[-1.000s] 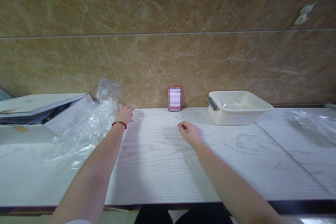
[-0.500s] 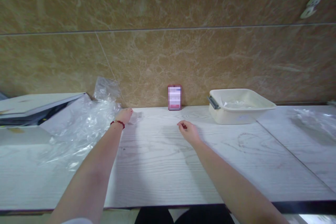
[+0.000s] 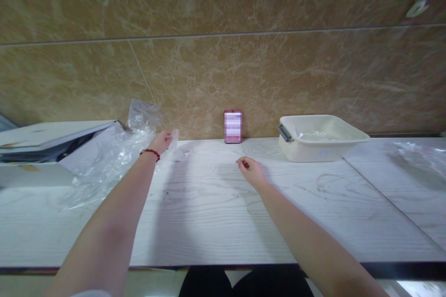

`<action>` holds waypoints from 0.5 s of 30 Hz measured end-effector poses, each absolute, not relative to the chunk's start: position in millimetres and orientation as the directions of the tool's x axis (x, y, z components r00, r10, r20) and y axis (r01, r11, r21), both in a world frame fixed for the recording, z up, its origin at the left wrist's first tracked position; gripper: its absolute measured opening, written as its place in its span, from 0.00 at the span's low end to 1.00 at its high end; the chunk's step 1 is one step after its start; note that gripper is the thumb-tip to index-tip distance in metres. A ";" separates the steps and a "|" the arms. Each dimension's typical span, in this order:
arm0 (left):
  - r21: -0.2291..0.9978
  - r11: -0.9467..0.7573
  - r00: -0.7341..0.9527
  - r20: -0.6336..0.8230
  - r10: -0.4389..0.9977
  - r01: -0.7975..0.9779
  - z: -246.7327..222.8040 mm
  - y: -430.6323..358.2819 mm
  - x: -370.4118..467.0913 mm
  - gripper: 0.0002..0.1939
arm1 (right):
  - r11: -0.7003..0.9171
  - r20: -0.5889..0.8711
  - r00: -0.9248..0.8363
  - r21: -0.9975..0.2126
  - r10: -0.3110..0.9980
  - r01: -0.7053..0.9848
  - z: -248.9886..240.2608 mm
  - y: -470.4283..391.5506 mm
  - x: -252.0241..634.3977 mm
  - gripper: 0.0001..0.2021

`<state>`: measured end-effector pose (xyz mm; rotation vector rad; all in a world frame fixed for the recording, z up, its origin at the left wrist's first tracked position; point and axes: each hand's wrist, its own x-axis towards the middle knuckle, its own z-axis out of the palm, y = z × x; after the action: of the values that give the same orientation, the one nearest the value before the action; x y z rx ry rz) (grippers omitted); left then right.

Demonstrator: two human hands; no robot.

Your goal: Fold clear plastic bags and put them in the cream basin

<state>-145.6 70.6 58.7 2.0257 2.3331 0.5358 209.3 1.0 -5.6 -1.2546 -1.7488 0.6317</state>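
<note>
My left hand (image 3: 160,142), with a red beaded bracelet at the wrist, pinches a small clear plastic bag (image 3: 175,137) near the back of the table. Beside and behind that hand spreads a heap of crumpled clear plastic bags (image 3: 111,162). My right hand (image 3: 251,171) hovers over the middle of the table with its fingers curled closed; anything inside them is too small or hidden to make out. Behind it, a phone (image 3: 233,127) in a red case leans upright against the wall, its screen blurred.
A cream plastic bin (image 3: 313,151) with a grey handle clip holds some clear plastic, at the right. Far right lies more clear plastic wrap (image 3: 423,155). A white box (image 3: 38,176) with dark contents stands at the left. The marbled wall (image 3: 202,74) bounds the white table (image 3: 209,222).
My left hand has moved slightly left and up, lifting the small plastic bag at its fingertips. My right hand stays nearly in place. The camera view has shifted slightly.
</note>
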 end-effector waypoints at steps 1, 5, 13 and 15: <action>0.283 0.088 -0.152 0.210 0.966 0.955 59.4 69.9 -145.9 0.18 | 0.356 0.347 -0.112 -0.798 0.931 0.486 -5.0 1.0 209.1 0.10; 0.362 0.021 -0.091 0.179 0.980 0.932 60.2 68.5 -146.4 0.18 | 0.338 0.328 -0.108 -0.810 0.938 0.479 -3.4 0.6 208.2 0.10; 0.458 0.105 -0.190 0.143 0.971 0.882 62.3 66.9 -141.8 0.17 | 0.348 0.340 -0.107 -0.809 0.934 0.473 -6.1 1.9 208.6 0.11; 0.521 0.111 -0.206 0.129 0.970 0.846 63.6 67.5 -140.4 0.17 | 0.346 0.338 -0.105 -0.808 0.935 0.477 -6.0 1.7 208.3 0.11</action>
<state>-140.4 67.5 63.6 1.8020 2.1436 0.7318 208.3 1.7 -6.0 -1.2640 -1.7303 0.6546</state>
